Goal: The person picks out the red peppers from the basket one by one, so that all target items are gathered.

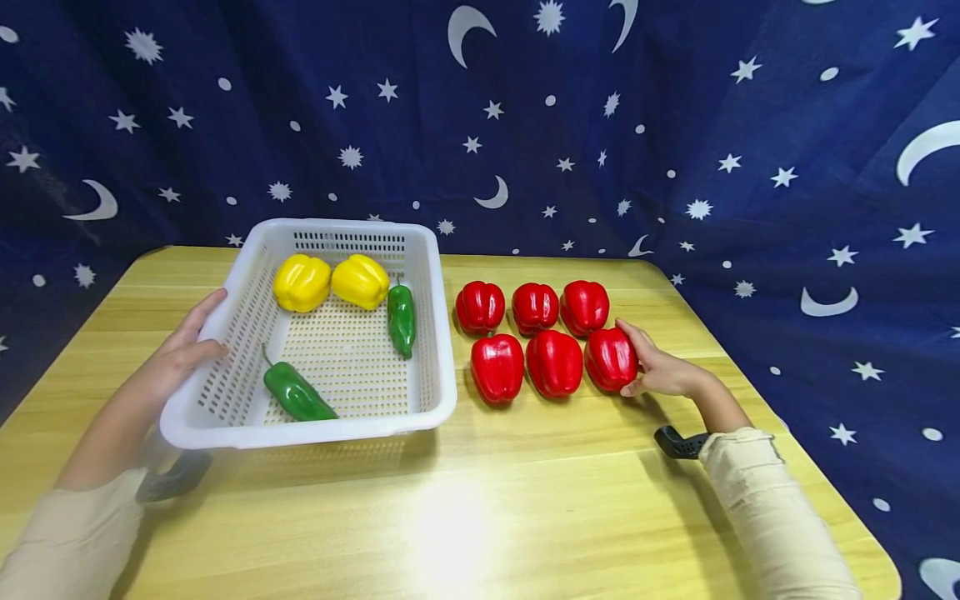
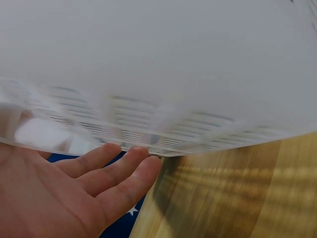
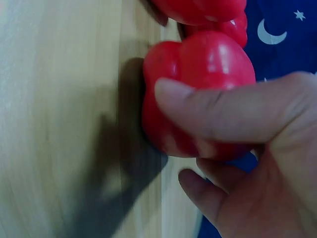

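My left hand (image 1: pixel 174 360) holds the left rim of a white plastic basket (image 1: pixel 442 333), thumb on the rim. In the left wrist view, its fingers (image 2: pixel 126 178) reach below the basket's slotted side. Inside lie two yellow bell peppers (image 1: pixel 302 283) and two green chili peppers (image 1: pixel 298 392). My right hand (image 1: pixel 660 371) grips the front right red bell pepper (image 1: pixel 611 360), which appears to rest on the table. The right wrist view shows its thumb across the red bell pepper (image 3: pixel 198 64), other fingers partly hidden on the far side.
Several more red bell peppers (image 1: pixel 555 363) stand in two rows between the basket and my right hand. The wooden table (image 1: pixel 540 500) reaches back to a dark blue curtain (image 1: pixel 390 108) with white moons and stars. A black wrist band (image 1: pixel 678 442) sits on the right forearm.
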Demonstrator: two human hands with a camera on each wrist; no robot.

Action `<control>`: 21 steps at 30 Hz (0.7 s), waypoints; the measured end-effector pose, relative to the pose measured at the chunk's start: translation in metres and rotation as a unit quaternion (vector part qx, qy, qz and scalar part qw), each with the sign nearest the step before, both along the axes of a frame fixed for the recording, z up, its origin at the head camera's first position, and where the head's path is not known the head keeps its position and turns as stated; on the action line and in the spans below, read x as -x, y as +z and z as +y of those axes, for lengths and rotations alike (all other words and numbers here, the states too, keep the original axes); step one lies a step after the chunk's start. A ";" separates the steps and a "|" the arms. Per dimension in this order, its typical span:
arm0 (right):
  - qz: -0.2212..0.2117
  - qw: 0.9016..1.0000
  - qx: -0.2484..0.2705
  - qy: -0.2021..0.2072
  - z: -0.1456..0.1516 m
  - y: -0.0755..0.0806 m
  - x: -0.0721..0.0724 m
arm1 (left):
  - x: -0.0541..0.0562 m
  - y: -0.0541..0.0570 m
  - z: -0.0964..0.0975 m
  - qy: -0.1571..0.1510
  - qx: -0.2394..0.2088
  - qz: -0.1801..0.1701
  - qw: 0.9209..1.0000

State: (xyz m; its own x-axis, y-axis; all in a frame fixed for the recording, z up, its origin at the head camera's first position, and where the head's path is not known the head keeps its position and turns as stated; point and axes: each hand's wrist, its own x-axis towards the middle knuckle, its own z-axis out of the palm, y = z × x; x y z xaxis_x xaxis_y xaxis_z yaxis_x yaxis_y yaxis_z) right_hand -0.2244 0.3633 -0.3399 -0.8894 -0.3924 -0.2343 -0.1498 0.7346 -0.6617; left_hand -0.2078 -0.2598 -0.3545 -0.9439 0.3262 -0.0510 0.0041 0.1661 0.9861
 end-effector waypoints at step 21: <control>0.078 0.997 -0.021 0.020 -0.001 -0.002 -0.002 | 0.000 0.001 0.000 0.003 0.000 -0.007 1.000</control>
State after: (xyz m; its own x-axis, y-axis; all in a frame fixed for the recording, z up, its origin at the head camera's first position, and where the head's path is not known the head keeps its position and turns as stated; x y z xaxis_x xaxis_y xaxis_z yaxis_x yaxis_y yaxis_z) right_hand -0.2228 0.3619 -0.3421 -0.9000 -0.4214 -0.1116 -0.2783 0.7524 -0.5970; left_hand -0.2076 -0.2599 -0.3535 -0.9451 0.3204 -0.0646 -0.0107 0.1671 0.9859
